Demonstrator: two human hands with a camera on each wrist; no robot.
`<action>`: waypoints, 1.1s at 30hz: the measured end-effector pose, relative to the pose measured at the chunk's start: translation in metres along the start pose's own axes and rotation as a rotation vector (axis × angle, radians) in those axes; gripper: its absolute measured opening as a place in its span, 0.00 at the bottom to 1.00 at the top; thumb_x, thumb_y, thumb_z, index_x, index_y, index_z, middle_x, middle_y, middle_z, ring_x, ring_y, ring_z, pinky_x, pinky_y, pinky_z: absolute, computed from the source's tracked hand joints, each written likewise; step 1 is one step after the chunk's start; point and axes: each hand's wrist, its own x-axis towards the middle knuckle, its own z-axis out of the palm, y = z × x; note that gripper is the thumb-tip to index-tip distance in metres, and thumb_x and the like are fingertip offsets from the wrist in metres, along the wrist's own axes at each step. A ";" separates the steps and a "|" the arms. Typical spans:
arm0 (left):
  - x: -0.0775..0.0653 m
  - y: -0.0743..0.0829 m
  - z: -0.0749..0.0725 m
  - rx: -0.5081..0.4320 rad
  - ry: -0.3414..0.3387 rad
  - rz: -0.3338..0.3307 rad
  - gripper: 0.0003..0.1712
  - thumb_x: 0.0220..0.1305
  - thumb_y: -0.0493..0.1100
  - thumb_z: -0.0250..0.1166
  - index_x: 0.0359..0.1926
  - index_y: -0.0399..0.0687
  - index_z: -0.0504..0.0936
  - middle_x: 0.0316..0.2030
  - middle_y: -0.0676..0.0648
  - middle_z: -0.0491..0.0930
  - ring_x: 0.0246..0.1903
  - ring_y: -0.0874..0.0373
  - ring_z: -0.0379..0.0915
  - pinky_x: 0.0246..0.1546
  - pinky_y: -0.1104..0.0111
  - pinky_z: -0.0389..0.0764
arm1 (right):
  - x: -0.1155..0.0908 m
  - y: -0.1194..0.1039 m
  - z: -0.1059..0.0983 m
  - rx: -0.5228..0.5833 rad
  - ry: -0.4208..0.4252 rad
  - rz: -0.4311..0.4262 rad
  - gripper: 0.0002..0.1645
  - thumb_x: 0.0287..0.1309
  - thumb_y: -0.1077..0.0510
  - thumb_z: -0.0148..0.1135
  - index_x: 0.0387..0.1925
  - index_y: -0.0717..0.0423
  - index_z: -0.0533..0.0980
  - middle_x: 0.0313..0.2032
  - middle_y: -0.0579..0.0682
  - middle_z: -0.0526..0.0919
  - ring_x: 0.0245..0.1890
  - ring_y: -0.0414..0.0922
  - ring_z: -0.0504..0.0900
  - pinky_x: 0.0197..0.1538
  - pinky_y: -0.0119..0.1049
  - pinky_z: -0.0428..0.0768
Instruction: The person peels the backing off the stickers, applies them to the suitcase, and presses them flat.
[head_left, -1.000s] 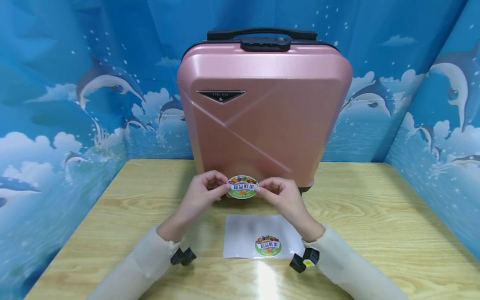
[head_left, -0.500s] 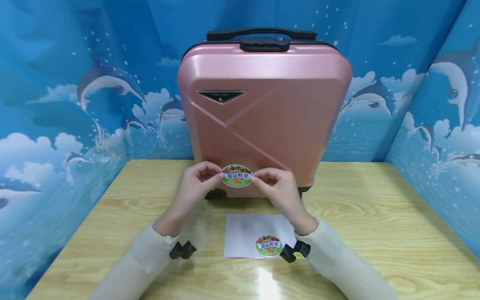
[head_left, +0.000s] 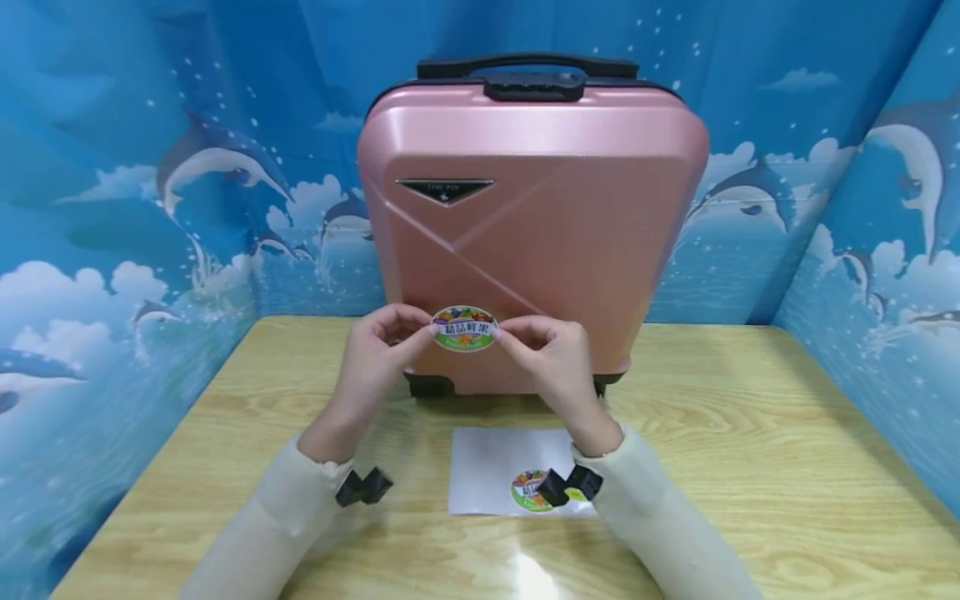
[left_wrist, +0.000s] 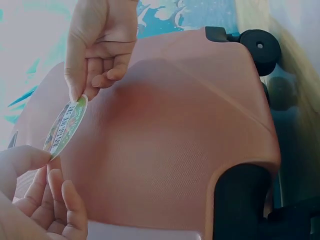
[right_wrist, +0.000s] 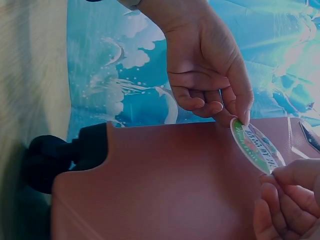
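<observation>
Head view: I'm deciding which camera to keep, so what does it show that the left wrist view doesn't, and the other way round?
Only the head view shows the white rectangular sheet with a second oval, multicoloured fruit sticker on it, and the long black handle atop the pink hard-shell suitcase.

Only the left wrist view shows the round face of a black wheel and the palm side of the right hand.

Both show the suitcase's front and a matching held sticker pinched between the left hand and right hand.
</observation>
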 end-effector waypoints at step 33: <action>0.009 0.013 -0.006 -0.036 0.229 0.206 0.10 0.58 0.41 0.68 0.35 0.37 0.82 0.29 0.52 0.82 0.28 0.59 0.75 0.29 0.74 0.76 | 0.018 -0.021 0.023 0.096 0.156 -0.078 0.07 0.52 0.60 0.69 0.30 0.62 0.84 0.25 0.53 0.85 0.22 0.40 0.81 0.27 0.28 0.77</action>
